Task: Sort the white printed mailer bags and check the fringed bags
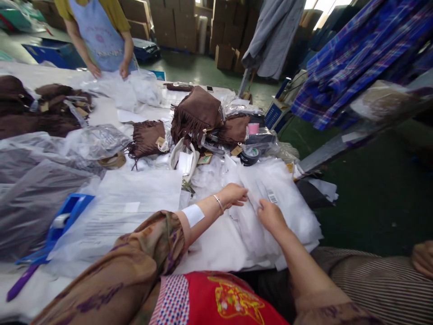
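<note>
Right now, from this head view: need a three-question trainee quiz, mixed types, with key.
1. On the person's own body, which side wears the bracelet: (a) left, (b) right?
2. True or false: the fringed brown bags lie farther off than the left hand.
3. Fill in: the label on the white plastic beside the right hand bears a ____.

Key: 1 a; 2 true; 3 barcode.

We've a metal post (324,153) w/ a blue plaid cloth (355,58) above it; L of the post we see a pink roll (253,128) & blk tape roll (249,156), well L of it a blue tape dispenser (54,232), beyond it, in bg, stacked cardboard boxes (176,25)
</note>
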The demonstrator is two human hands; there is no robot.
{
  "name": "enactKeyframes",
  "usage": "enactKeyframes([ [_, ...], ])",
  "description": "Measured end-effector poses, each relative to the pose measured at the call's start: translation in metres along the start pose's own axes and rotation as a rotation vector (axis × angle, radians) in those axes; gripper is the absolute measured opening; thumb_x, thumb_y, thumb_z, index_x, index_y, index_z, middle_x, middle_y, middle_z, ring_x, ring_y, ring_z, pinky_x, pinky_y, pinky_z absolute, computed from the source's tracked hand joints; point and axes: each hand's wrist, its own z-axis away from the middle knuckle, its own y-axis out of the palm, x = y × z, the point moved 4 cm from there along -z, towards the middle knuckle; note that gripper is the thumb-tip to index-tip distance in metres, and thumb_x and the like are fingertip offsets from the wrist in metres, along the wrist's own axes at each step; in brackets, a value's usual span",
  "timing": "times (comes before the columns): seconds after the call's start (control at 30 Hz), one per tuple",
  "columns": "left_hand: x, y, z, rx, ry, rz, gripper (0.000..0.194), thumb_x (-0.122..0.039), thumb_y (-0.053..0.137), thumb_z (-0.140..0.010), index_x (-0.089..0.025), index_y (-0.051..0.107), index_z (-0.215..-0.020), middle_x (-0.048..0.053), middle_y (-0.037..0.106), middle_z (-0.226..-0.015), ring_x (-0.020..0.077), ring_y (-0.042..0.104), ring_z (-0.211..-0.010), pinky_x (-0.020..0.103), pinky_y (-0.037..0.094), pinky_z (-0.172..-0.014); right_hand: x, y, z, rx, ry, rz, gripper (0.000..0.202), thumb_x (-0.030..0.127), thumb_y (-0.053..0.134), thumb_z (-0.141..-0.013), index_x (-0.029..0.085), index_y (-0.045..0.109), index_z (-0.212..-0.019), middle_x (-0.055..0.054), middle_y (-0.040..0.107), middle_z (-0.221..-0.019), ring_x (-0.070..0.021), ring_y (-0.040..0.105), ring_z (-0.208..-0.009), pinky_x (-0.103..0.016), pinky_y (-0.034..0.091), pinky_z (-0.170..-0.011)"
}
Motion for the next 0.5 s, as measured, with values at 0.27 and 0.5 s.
enactKeyframes([
  [0.27, 0.053, -0.030, 0.010, -0.140, -0.045, 0.026, 0.017, -0.020, 0.073, -0.078, -0.016, 0.060, -0.089, 0.005, 0.069, -0.084, 0.0147, 0.067, -0.076, 0.023, 0.055, -0.065, -0.045, -0.008, -0.019, -0.067, 0.025, -0.097, 0.027, 0.020, 0.047, -0.088, 0.016, 0.070, -0.102, -0.010, 0.073, -0.094, -0.0228, 0.065, -0.088, -0.029, 0.041, -0.076],
  [0.5, 0.033, -0.008, 0.002, -0.213, -0.067, 0.041, 0.014, -0.017, 0.070, -0.080, -0.015, 0.058, -0.087, 0.003, 0.066, -0.080, 0.0125, 0.065, -0.065, 0.022, 0.047, -0.056, -0.071, -0.041, -0.021, -0.197, 0.044, -0.171, 0.026, 0.028, 0.052, -0.086, 0.018, 0.072, -0.098, -0.008, 0.072, -0.086, -0.0226, 0.062, -0.079, -0.030, 0.040, -0.070],
])
